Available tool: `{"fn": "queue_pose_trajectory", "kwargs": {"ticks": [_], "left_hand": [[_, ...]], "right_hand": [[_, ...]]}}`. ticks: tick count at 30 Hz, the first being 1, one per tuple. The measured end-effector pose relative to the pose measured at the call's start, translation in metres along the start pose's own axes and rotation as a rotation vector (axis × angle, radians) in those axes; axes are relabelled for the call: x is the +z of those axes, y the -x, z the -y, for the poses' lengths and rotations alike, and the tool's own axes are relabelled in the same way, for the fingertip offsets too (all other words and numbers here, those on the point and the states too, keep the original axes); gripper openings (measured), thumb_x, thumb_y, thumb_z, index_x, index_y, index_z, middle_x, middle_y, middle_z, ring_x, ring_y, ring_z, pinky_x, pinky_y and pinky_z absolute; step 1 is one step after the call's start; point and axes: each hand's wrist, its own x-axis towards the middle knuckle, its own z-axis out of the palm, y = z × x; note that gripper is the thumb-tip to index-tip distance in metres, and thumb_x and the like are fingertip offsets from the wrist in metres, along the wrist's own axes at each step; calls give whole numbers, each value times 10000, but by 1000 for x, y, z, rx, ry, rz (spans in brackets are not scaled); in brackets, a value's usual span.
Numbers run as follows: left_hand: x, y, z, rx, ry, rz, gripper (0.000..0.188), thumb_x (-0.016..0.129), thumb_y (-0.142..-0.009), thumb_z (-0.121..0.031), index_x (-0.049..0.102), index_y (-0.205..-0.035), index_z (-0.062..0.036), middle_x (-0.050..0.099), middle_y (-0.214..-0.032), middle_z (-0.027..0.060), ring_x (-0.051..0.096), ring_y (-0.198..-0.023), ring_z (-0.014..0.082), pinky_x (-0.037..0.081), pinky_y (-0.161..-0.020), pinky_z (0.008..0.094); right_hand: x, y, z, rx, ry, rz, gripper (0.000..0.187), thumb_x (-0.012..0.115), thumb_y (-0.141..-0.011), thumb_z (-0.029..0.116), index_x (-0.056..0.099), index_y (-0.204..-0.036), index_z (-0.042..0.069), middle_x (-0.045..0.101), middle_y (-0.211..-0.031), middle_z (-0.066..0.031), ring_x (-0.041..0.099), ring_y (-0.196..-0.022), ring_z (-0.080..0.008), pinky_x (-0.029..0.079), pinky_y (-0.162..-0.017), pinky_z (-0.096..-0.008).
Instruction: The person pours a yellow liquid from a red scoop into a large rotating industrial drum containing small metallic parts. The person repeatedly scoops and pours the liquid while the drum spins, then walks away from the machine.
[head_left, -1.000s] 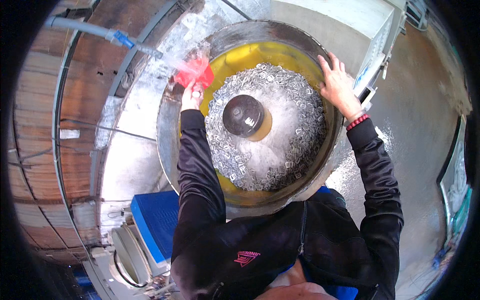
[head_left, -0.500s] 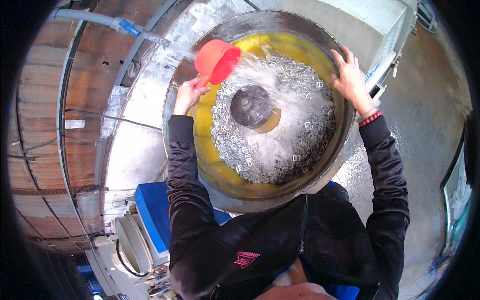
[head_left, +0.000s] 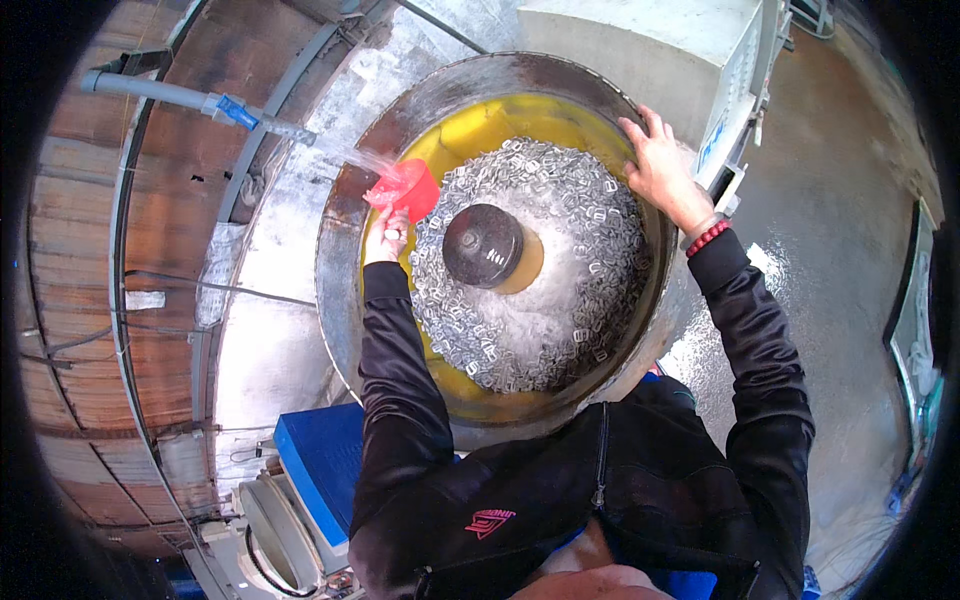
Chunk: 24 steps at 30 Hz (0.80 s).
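The red plastic scoop (head_left: pixel 414 188) has tipped back, left grip (head_left: pixel 387 236) pinching it, right grip (head_left: pixel 662 172) spread on the curved metal rim (head_left: pixel 575 72).

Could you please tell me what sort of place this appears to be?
Probably an industrial workshop handling small metal parts: a big round tub holds a heap of metal pieces around a central post, and a grey pipe pours clear liquid into the red scoop.

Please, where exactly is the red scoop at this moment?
In the head view, the red scoop is left of centre, in the left hand, over the upper-left part of the tub, where water from the pipe meets it.
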Motion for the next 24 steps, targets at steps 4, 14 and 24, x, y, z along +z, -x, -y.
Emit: {"fn": "queue_pose_trajectory", "kwargs": {"ticks": [4,14,24], "left_hand": [[1,-6,7,95,-128,15,304,555,-848,-143,432,-1029,70,445,-653,35,376,-454,66,316,-381,161],[46,74,44,601,-1867,-233,301,654,-750,-208,606,-1002,-50,591,-698,72,517,-533,127,409,-467,261],[54,104,16,890,-2354,-428,398,697,-694,-277,622,-1012,-49,651,-814,131,629,-731,206,472,-633,327]], "right_hand": [[-1,0,1,16,-6,6,572,582,-640,10,445,-1195,21,314,-1296,-226,399,-1115,-411,393,-928,-436],[1,0,0,11,-2,10,550,582,-650,23,461,-1187,40,297,-1308,-226,379,-1131,-431,375,-944,-447],[-5,0,3,22,10,28,487,573,-650,35,518,-1134,38,314,-1310,-211,408,-1105,-413,415,-906,-429]]}}
